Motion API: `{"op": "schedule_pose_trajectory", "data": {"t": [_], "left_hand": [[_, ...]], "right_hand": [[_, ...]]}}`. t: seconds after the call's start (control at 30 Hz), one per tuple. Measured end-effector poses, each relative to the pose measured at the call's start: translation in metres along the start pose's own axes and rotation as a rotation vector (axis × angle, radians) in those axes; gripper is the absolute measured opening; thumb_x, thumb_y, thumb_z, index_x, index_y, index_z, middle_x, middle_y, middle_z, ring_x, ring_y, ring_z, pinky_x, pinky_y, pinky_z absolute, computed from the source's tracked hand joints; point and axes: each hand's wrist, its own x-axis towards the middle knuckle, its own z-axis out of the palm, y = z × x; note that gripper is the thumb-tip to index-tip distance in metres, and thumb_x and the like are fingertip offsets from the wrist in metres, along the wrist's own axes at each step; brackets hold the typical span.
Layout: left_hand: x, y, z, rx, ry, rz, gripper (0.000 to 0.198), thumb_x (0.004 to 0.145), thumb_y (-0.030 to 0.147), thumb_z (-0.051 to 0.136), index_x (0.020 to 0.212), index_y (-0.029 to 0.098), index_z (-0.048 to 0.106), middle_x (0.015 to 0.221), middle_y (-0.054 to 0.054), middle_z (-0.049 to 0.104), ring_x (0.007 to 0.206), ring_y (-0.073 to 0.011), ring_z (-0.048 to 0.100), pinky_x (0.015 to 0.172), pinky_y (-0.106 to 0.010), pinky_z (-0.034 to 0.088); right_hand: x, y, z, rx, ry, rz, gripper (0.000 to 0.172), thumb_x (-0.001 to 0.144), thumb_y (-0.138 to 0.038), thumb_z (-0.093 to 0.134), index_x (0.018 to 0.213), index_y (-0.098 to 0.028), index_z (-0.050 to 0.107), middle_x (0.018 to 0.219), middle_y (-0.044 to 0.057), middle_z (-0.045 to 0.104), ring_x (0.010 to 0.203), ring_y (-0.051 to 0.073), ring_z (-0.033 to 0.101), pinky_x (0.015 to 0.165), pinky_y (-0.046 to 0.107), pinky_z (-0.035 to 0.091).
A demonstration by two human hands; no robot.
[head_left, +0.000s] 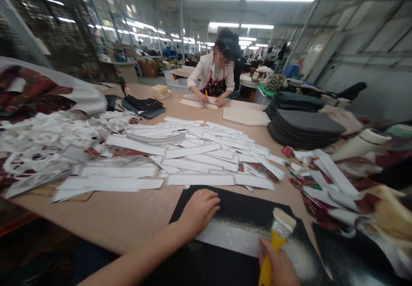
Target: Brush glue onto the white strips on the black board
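Observation:
My right hand (280, 265) is closed around the yellow handle of a paintbrush (280, 230), whose pale bristles point up and away. Below it lies a grey-white strip (233, 238) on a black sheet (246, 202). A whitish smear runs along the strip's far edge, with another patch at the sheet's right. My left hand (200, 208) is over the sheet near the strip's left end, its fingers bent and close together. The thumb and anything under those fingers are hidden. Many white strips with grey edges (199, 163) lie loosely spread just beyond the sheet.
White fabric scraps (41, 142) heap up at the left. Stacked dark pads (304, 127) and a pale roll (362, 143) stand at the right, near mixed offcuts (328, 187). Across the brown table (128, 217), another person (212, 73) bends over pale sheets (246, 116).

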Motion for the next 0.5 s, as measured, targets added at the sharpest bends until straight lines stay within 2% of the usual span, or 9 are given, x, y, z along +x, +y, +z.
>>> {"op": "schedule_pose_trajectory", "data": {"t": [0.1, 0.2, 0.3, 0.4, 0.47, 0.5], "left_hand": [[-0.046, 0.036, -0.007, 0.023, -0.080, 0.109, 0.019, 0.087, 0.018, 0.044, 0.096, 0.017, 0.061, 0.099, -0.005, 0.064, 0.091, -0.0195, 0.057, 0.083, -0.035, 0.049], [-0.080, 0.044, -0.011, 0.164, -0.041, 0.108, 0.025, 0.090, 0.017, 0.038, 0.099, 0.014, 0.061, 0.098, -0.007, 0.064, 0.089, -0.0203, 0.057, 0.078, -0.034, 0.051], [-0.098, 0.035, -0.016, 0.268, 0.010, 0.070, 0.028, 0.091, 0.019, 0.037, 0.104, 0.013, 0.061, 0.101, -0.008, 0.064, 0.092, -0.0212, 0.057, 0.079, -0.035, 0.051], [-0.105, 0.030, -0.025, 0.286, 0.061, 0.018, 0.026, 0.091, 0.019, 0.039, 0.103, 0.015, 0.061, 0.102, -0.007, 0.064, 0.094, -0.0221, 0.056, 0.081, -0.038, 0.049], [-0.106, 0.032, -0.032, 0.235, 0.097, -0.008, 0.023, 0.089, 0.020, 0.043, 0.101, 0.016, 0.062, 0.101, -0.006, 0.064, 0.096, -0.0223, 0.055, 0.085, -0.039, 0.048], [-0.106, 0.033, -0.035, 0.195, 0.113, -0.010, 0.021, 0.088, 0.020, 0.045, 0.100, 0.016, 0.062, 0.100, -0.006, 0.064, 0.097, -0.0220, 0.055, 0.086, -0.039, 0.047]], "right_hand": [[0.008, -0.026, -0.001, 0.009, 0.004, -0.154, 0.028, 0.087, -0.018, 0.045, 0.114, -0.018, 0.051, 0.096, 0.010, 0.066, 0.084, 0.021, 0.063, 0.069, 0.032, 0.052], [0.006, -0.032, -0.005, -0.031, -0.088, -0.230, 0.033, 0.087, -0.012, 0.037, 0.116, -0.018, 0.051, 0.109, 0.010, 0.064, 0.098, 0.021, 0.059, 0.078, 0.032, 0.051], [-0.013, 0.003, -0.018, -0.180, -0.088, -0.235, 0.035, 0.086, -0.010, 0.032, 0.114, -0.014, 0.052, 0.112, 0.012, 0.063, 0.100, 0.023, 0.059, 0.077, 0.033, 0.051], [-0.026, 0.053, -0.041, -0.340, -0.064, -0.233, 0.038, 0.081, -0.005, 0.032, 0.111, -0.013, 0.054, 0.101, 0.012, 0.067, 0.086, 0.022, 0.064, 0.066, 0.028, 0.052], [-0.018, 0.066, -0.055, -0.338, -0.068, -0.257, 0.040, 0.080, -0.004, 0.033, 0.113, -0.015, 0.053, 0.091, 0.008, 0.069, 0.078, 0.021, 0.064, 0.062, 0.026, 0.051], [-0.009, 0.062, -0.061, -0.293, -0.090, -0.281, 0.040, 0.081, -0.005, 0.034, 0.116, -0.017, 0.052, 0.089, 0.007, 0.069, 0.077, 0.020, 0.064, 0.063, 0.026, 0.051]]}}
